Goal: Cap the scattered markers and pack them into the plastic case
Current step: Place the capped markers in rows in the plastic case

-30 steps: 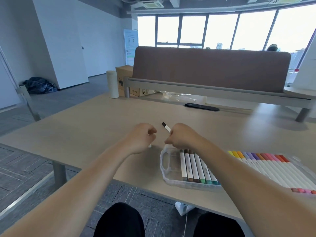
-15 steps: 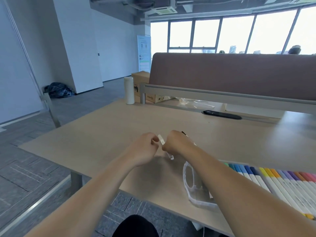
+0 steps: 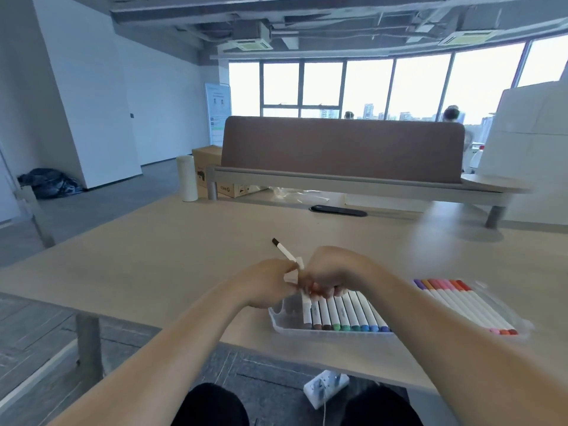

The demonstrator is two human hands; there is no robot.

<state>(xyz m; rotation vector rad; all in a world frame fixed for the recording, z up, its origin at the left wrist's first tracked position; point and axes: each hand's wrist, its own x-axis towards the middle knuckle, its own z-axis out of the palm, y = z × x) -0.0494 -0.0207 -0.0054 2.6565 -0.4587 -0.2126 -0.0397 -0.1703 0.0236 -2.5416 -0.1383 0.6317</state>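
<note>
My left hand and right hand meet, fingers of both curled tightly around one white marker. Its black tip points up and away to the left. Just beneath my hands the clear plastic case lies on the desk, holding a row of capped markers.

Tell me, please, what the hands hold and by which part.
A marker, gripped at its lower end, where the left hand and the right hand meet; its black tip points up and away, free.
</note>
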